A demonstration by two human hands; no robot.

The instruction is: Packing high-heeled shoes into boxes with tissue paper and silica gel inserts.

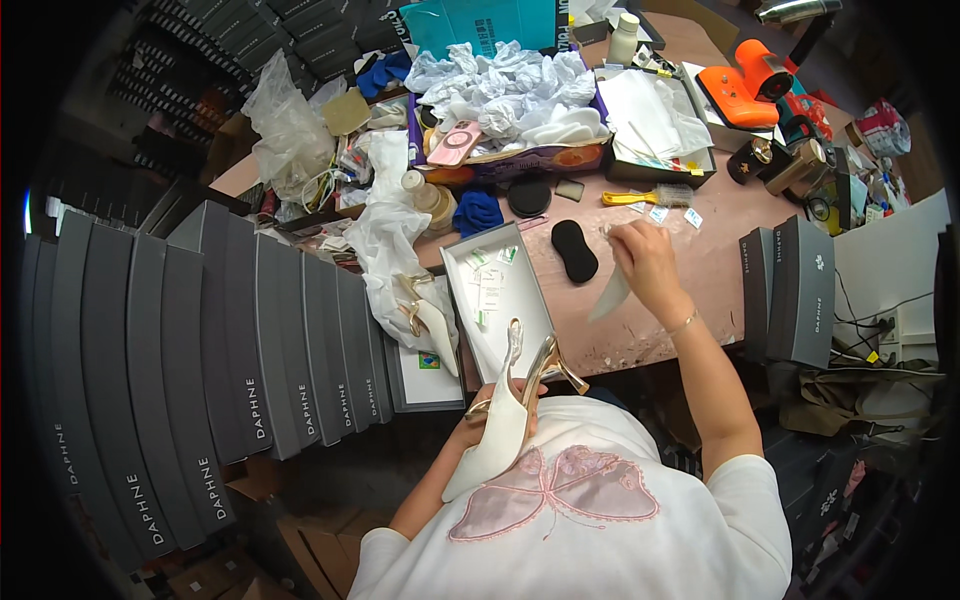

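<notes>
My left hand is wrapped round a white slingback shoe with a pointed toe and a gold heel, held close to my body. Over the table my right hand has its fingers pinched together. From it hangs a thin, pale, pointed piece, its upper end hidden behind the hand. A matching white shoe lies on tissue to the left. Beside it an open shoe box contains paper slips and small packets. A black, waisted pad lies just left of my right hand.
Stacked grey shoe boxes line the left, with two more at right. At the back stands a carton of crumpled white paper with a pink phone. A yellow-handled brush and an orange device are at right.
</notes>
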